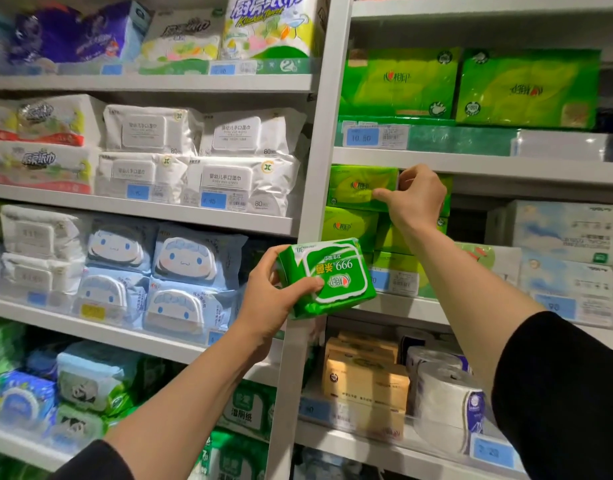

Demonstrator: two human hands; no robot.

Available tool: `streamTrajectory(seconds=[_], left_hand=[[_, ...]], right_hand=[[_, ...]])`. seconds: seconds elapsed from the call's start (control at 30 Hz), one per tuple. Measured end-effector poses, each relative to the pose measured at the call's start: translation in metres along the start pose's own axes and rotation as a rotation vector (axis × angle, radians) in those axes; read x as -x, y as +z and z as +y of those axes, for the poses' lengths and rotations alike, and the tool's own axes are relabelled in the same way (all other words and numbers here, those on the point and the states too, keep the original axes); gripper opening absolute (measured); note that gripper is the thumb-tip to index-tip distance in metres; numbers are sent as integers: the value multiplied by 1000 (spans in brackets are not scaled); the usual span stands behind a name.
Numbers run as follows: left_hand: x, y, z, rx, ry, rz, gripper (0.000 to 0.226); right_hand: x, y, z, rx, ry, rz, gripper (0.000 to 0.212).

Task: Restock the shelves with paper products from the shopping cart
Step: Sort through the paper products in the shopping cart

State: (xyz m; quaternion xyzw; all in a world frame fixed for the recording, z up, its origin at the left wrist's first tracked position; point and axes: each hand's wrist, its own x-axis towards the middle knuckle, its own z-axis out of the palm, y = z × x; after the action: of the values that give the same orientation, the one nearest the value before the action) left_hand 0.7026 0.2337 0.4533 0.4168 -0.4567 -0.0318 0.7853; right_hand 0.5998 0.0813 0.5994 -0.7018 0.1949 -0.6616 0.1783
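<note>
My left hand (273, 299) grips a green wet-wipe pack (332, 277) with white lettering, held upside down in front of the white upright post between two shelf bays. Higher up, my right hand (414, 195) reaches into the right bay and pinches the edge of a green tissue pack (358, 187) on top of a stack of green tissue packs (348, 226). That stack sits on the middle right shelf (402, 310). The shopping cart is out of view.
The left bay holds white baby-wipe packs (201, 157), blue cartoon wipe packs (163, 275) and kitchen towel. Large green tissue bundles (471, 84) fill the shelf above my right hand. Pale blue tissue packs (568, 251) stand to the right; brown tissue packs (363, 382) and toilet rolls (443, 393) lie below.
</note>
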Motion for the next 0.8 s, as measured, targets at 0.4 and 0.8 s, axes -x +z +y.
streamTrajectory(seconds=[0.4,0.8], left_hand=[[0,4,-6,-10,-9,-21,44],[-2,9,-8,8,1,-51,44]], right_hand=[[-1,14,19,39,-73,34,42],[2,6,21,16,-132,80,48]])
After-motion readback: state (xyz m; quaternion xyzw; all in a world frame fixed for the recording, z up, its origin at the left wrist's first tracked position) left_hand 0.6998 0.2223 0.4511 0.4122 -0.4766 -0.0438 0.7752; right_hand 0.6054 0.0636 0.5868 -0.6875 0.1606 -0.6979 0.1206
